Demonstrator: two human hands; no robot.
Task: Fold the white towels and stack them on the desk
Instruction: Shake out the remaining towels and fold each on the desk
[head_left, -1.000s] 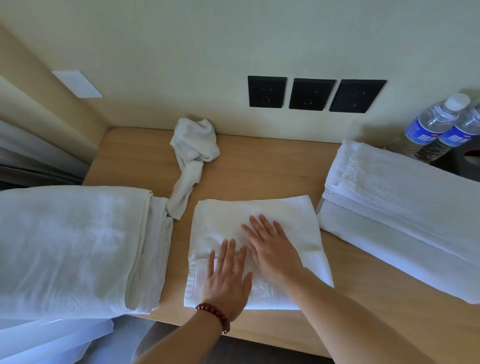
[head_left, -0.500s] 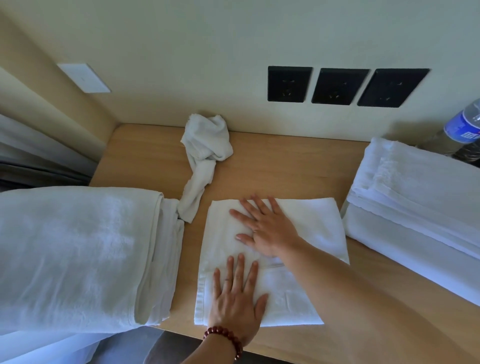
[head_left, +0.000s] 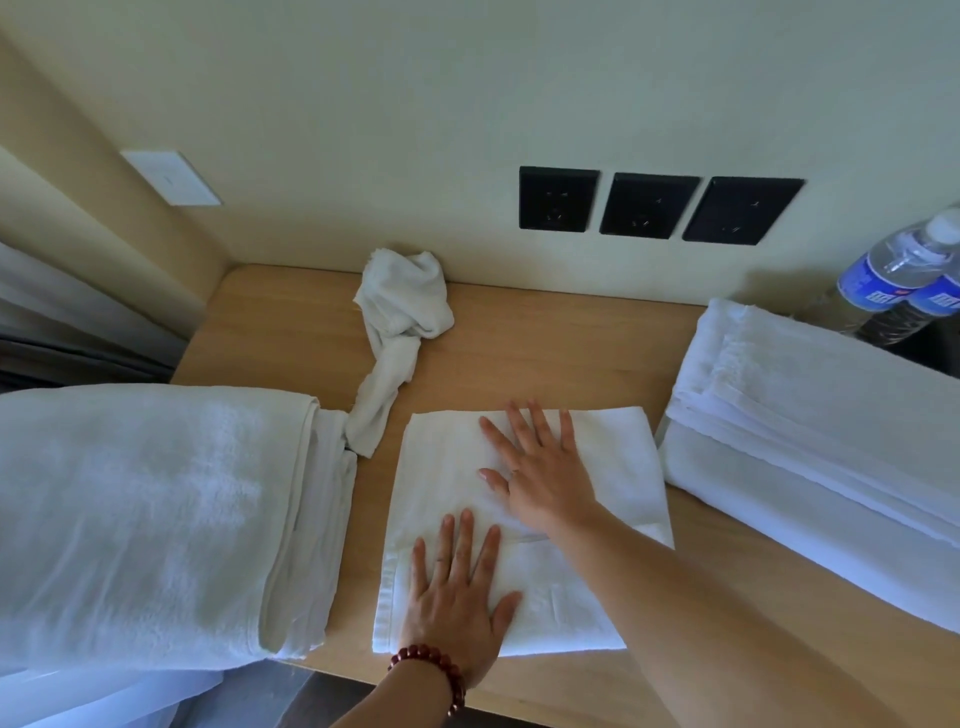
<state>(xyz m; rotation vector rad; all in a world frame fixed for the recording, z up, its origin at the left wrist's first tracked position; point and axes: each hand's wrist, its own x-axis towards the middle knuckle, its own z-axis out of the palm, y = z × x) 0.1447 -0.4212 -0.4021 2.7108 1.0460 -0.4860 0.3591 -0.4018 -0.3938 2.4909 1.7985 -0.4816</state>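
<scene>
Both flat, fingers straight and spread, gripping nothing: left hand (head_left: 457, 597) on the near half, right hand (head_left: 540, 467) on the far half of the folded towel (head_left: 613, 467) mid-desk (head_left: 519, 338).

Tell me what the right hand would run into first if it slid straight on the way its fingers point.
The right hand points up-left across the folded towel. Past its far edge is bare desk, then probably the crumpled towel, though it might pass just right of it.
</scene>
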